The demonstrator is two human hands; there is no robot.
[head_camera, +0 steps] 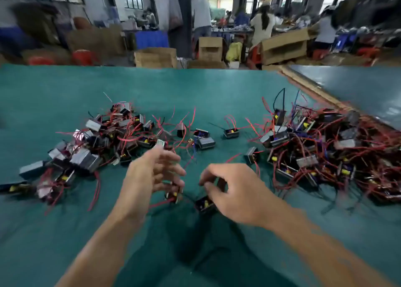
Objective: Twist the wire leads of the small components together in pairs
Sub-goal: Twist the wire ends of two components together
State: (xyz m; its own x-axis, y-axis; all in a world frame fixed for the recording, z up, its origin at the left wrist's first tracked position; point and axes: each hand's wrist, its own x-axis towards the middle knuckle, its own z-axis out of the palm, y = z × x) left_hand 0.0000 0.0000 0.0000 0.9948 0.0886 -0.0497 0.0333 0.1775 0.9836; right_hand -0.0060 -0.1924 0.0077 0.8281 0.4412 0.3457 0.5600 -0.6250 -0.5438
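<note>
Two small black components with yellow parts and red leads lie close together on the green table mat (65, 232). One component (173, 195) sits just under the fingertips of my left hand (155, 174); those fingers are loosely spread and blurred, and grip nothing I can make out. My right hand (235, 192) hovers beside it with fingers curled, thumb and forefinger pinching the top of the other component (205, 203). A red wire lead (160, 203) trails left from the first component.
A heap of the same components with red wires (86, 147) lies to the left, and a larger tangled heap (325, 152) to the right. A few loose components (231, 133) lie between them. Cardboard boxes and people stand beyond the table's far edge.
</note>
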